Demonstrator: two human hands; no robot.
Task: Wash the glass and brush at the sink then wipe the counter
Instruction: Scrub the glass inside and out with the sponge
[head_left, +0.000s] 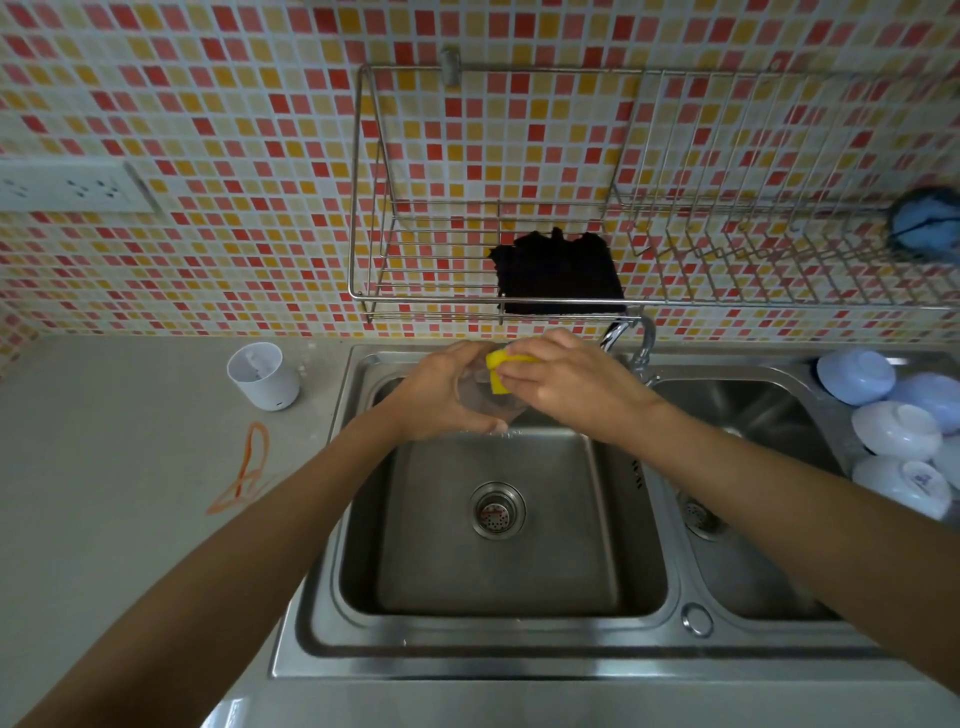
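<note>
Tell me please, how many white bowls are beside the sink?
5 visible, all upside down on the right edge of the sink: one at the back, one behind right, one in the middle, one in front, one at the frame edge. More may be out of view.

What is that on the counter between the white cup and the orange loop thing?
Nothing: in the head view, only bare grey counter separates the white cup from the orange loop.

We see a double sink at centre frame, our hands meeting above its left basin. A cup stands on the counter to the left, bowls at right, and a wire rack on the wall above.
</note>
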